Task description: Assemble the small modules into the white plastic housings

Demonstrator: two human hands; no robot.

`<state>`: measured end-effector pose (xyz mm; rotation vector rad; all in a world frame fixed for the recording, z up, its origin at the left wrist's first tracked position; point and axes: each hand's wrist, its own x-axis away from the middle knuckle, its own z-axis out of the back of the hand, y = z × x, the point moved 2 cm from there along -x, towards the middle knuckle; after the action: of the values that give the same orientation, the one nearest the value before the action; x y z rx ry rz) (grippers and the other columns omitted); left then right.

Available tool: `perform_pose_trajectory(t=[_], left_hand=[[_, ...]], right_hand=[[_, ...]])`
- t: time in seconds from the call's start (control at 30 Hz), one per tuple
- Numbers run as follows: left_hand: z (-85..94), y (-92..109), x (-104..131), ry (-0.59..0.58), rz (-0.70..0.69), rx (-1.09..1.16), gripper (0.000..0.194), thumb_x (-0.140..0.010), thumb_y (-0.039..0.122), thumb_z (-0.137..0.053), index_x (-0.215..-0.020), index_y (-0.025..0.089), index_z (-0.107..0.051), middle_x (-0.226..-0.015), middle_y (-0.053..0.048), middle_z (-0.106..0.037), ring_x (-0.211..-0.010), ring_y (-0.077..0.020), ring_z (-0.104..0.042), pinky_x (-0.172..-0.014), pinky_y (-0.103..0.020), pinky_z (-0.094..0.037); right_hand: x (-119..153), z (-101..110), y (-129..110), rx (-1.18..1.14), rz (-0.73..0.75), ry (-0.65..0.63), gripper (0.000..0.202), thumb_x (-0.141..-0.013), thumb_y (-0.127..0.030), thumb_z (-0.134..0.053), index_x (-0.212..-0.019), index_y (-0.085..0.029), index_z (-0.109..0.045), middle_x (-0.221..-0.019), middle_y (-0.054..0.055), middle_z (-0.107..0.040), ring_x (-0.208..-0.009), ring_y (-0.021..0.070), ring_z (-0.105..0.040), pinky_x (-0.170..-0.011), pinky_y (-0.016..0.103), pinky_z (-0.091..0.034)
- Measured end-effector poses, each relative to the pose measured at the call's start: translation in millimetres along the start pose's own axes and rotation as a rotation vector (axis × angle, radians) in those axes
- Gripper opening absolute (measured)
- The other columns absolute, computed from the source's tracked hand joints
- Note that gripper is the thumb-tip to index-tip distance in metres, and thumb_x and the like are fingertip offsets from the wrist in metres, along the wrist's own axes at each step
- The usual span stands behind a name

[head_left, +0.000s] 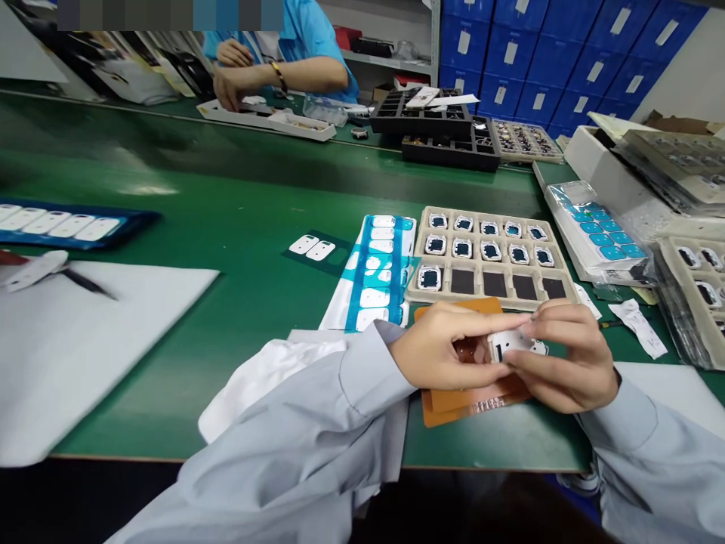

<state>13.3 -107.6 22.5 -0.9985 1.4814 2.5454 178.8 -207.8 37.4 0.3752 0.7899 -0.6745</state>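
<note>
Both hands meet over an orange pad [453, 408] near the bench's front edge. Between them is a small white plastic casing [513, 344] with a dark slot at its left end. My left hand [447, 344] grips the casing from the left, thumb below and fingers above. From the right, the fingers and thumb of my right hand [572, 351] press on the same casing and cover part of it. Just beyond stands a beige tray [416, 283] of white-framed parts with dark squares; several front-row pockets show only their dark bottoms. A blue-and-white sheet of stickers [371, 272] lies left of the tray.
A white cloth [266, 381] lies by my left forearm. A small sticker piece [314, 248] rests on the green bench [243, 302]. Stacked trays [691, 302] and a white box [606, 181] crowd the right. Across the bench, a co-worker's hands [235, 79] reach into a long tray [306, 128].
</note>
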Motion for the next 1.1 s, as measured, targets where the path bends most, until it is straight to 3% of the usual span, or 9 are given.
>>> perform_pose_trajectory(t=[0.17,0.3,0.4,0.57,0.8,0.93,1.1], left_hand=[[1.2,1,-3,-0.236,0.208,0.192,0.039,-0.072,0.02,-0.073,-0.11,0.009,-0.072,-0.056,0.002,-0.06,-0.048,-0.0077,-0.049,-0.048,-0.018,-0.041],[2.4,3,-6,-0.327,0.288,0.281,0.014,-0.071,0.018,-0.07,-0.082,0.011,-0.073,-0.059,0.004,-0.055,-0.053,-0.0069,-0.048,-0.053,-0.018,-0.04],[3.0,3,-7,-0.376,0.296,0.306,0.013,-0.071,0.021,-0.069,-0.077,0.01,-0.07,-0.06,0.003,-0.053,-0.055,-0.0075,-0.047,-0.054,-0.019,-0.04],[2.5,2,-8,-0.403,0.242,0.273,0.024,-0.065,0.012,-0.063,-0.086,0.006,-0.073,-0.059,0.005,-0.047,-0.056,-0.0076,-0.044,-0.053,-0.018,-0.038],[0.2,-1,-4,-0.394,0.219,0.328,0.03,-0.065,0.011,-0.063,-0.092,0.009,-0.075,-0.059,0.005,-0.048,-0.054,-0.0062,-0.042,-0.054,-0.017,-0.039],[-0.7,-1,-4,-0.386,0.205,0.317,0.018,-0.065,0.013,-0.066,-0.081,0.011,-0.074,-0.057,0.006,-0.047,-0.054,-0.0062,-0.042,-0.054,-0.017,-0.038],[0.1,2,-6,-0.374,0.223,0.306,0.005,-0.066,0.016,-0.067,-0.063,0.012,-0.064,-0.053,0.007,-0.044,-0.051,-0.0055,-0.04,-0.05,-0.017,-0.035]], right_hand=[[-2,-1,-7,-0.046,0.026,-0.028,0.017,-0.08,-0.015,-0.059,-0.092,-0.019,-0.07,-0.108,0.008,-0.051,-0.092,0.0236,-0.05,-0.071,0.042,-0.053],[-5,1,-12,-0.04,0.06,-0.08,0.022,-0.076,-0.01,-0.058,-0.091,-0.019,-0.071,-0.11,0.007,-0.05,-0.098,0.0252,-0.047,-0.076,0.044,-0.051],[-9,0,-15,-0.039,0.061,-0.105,0.021,-0.078,-0.009,-0.059,-0.091,-0.019,-0.072,-0.108,0.007,-0.053,-0.102,0.0271,-0.045,-0.079,0.045,-0.05],[-15,-11,-23,-0.02,0.05,-0.048,0.011,-0.088,-0.023,-0.064,-0.079,-0.02,-0.068,-0.1,0.005,-0.057,-0.098,0.0249,-0.047,-0.078,0.042,-0.049],[-17,-23,-27,-0.001,0.076,0.058,0.03,-0.073,-0.043,-0.082,-0.066,-0.02,-0.064,-0.095,0.003,-0.052,-0.092,0.0222,-0.046,-0.075,0.038,-0.048],[-19,-22,-27,-0.01,0.078,0.062,0.03,-0.072,-0.043,-0.083,-0.068,-0.021,-0.062,-0.087,0.003,-0.053,-0.086,0.0216,-0.047,-0.073,0.039,-0.048],[-22,-19,-27,-0.01,0.122,0.021,0.034,-0.08,-0.046,-0.074,-0.063,-0.019,-0.06,-0.079,0.002,-0.055,-0.08,0.0192,-0.047,-0.069,0.037,-0.047]])
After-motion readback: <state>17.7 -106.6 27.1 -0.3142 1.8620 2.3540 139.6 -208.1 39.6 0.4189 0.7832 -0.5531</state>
